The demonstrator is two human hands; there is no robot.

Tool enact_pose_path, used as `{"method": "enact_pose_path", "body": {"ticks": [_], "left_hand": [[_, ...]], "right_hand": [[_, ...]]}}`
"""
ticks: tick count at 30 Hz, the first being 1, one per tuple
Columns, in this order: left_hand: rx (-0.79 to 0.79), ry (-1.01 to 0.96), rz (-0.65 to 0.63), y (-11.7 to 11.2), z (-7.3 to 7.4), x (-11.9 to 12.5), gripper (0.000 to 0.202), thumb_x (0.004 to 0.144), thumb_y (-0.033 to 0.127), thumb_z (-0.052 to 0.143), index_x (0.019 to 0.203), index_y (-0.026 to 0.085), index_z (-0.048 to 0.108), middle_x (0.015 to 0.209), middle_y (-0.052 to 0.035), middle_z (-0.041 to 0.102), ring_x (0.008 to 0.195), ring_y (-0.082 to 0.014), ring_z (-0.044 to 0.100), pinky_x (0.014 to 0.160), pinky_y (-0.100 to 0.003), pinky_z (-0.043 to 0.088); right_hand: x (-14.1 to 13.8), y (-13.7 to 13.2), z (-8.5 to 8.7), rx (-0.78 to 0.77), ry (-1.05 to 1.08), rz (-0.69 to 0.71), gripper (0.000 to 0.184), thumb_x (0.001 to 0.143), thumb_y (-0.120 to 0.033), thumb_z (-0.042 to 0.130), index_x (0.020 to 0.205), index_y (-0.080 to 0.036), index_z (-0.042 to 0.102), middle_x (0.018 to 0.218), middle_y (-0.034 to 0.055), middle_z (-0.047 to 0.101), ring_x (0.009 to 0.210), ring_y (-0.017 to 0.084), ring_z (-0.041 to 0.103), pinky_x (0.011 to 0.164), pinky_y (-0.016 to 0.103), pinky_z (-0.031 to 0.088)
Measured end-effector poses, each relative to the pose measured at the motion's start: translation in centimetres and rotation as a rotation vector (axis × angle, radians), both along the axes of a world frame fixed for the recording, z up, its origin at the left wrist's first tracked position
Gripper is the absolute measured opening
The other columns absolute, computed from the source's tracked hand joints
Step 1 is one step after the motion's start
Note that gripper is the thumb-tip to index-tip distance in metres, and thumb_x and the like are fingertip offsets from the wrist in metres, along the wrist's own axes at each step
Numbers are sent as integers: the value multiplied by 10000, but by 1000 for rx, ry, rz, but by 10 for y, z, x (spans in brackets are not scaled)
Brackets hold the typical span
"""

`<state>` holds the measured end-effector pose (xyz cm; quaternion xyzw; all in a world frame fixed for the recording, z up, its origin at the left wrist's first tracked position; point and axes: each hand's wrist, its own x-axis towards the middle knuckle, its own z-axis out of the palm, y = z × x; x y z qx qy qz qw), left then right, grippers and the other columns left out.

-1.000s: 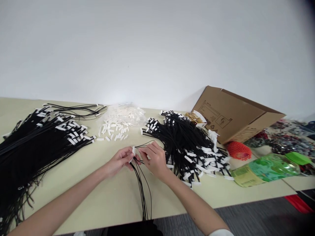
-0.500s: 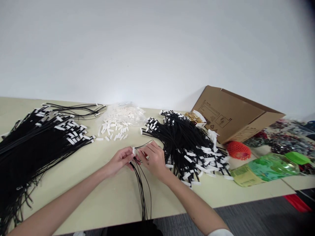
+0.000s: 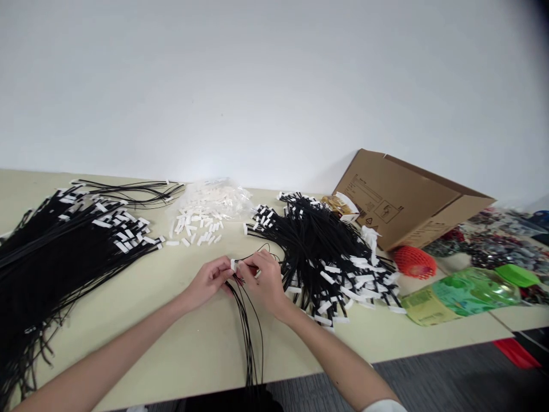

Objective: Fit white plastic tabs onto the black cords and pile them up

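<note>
Near the middle of the table, my left hand pinches a small white connector between thumb and fingers. Right beside it, my right hand is closed on a thin black wire at the connector's right side; the wire's end is hidden by the fingers. Several black wires hang down from between my hands over the table's front edge. Loose white connectors lie beyond my left hand, in front of a clear plastic bag holding more of them.
A large pile of black cables covers the left side. Another pile with white connectors lies right of my hands. Further right are a cardboard box, a red net-covered ball and a green bottle. The table's edge is nearest me.
My right hand has shifted slightly left and down, its fingers closer to the connector. My left hand stays pinched on the connector.
</note>
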<state>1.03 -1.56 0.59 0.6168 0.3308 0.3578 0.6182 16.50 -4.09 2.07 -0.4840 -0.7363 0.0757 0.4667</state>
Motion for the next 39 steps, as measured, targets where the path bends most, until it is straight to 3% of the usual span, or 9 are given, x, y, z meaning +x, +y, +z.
{"method": "enact_pose_path", "body": {"ticks": [5, 8, 12, 15, 18, 27, 32, 36, 39], "left_hand": [[39, 24, 28, -2, 0, 2, 192, 761, 353, 554, 668, 186, 531, 641, 1, 542, 614, -152, 544, 488, -252, 511], [42, 36, 14, -3, -1, 2, 183, 760, 350, 555, 681, 185, 543, 653, -3, 550, 626, -161, 558, 492, -258, 515], [10, 39, -2, -3, -2, 1, 183, 749, 359, 567, 730, 177, 570, 692, -23, 584, 656, -175, 570, 501, -261, 516], [-17, 44, -18, -2, -3, 1, 202, 748, 373, 567, 785, 174, 576, 722, -38, 597, 679, -185, 578, 507, -268, 517], [-26, 63, -44, -2, -4, 1, 213, 758, 388, 550, 788, 178, 566, 714, -36, 586, 680, -193, 586, 511, -283, 517], [-14, 42, -44, -2, -7, -1, 220, 773, 397, 528, 759, 178, 544, 721, -20, 545, 681, -180, 572, 535, -302, 527], [-74, 50, -87, -3, -6, 1, 257, 762, 415, 537, 830, 169, 560, 749, -34, 560, 702, -190, 575, 541, -315, 531], [-91, 34, -83, -1, -4, 1, 254, 765, 407, 540, 792, 155, 558, 755, -37, 553, 696, -184, 577, 557, -318, 531], [-107, -14, -20, 2, -4, -1, 255, 764, 399, 549, 810, 149, 565, 790, -46, 574, 704, -178, 575, 567, -313, 526]], "right_hand": [[1, -2, 1, 114, -177, -27, 226, 840, -209, 446, 636, -175, 539, 610, 26, 499, 652, 154, 412, 614, 293, 351], [6, 0, 6, 198, -288, -8, 186, 843, -219, 444, 690, -176, 540, 784, 69, 549, 790, 193, 445, 694, 344, 380], [11, 6, 8, 181, -239, 256, 168, 863, -154, 378, 749, -191, 495, 980, 69, 580, 992, 189, 469, 827, 359, 412], [12, 10, 4, 107, -165, 371, 181, 875, -152, 348, 742, -199, 462, 938, 58, 603, 898, 152, 532, 769, 309, 451], [11, 12, 1, 63, -104, 358, 180, 876, -170, 358, 725, -199, 451, 904, 59, 605, 814, 135, 554, 715, 279, 456], [10, 13, 1, 24, -1, 406, 186, 858, -151, 368, 688, -191, 432, 897, 65, 587, 794, 124, 548, 693, 256, 448], [9, 17, -3, 26, -7, 410, 164, 864, -153, 378, 728, -186, 463, 849, 60, 599, 800, 133, 544, 713, 269, 455], [13, 22, -8, 70, -66, 332, 134, 869, -157, 404, 791, -177, 511, 996, 86, 585, 929, 154, 529, 800, 313, 457], [19, 21, -8, 187, -142, 253, 146, 850, -133, 432, 948, -169, 534, 1145, 117, 522, 1085, 189, 462, 887, 379, 433]]}}
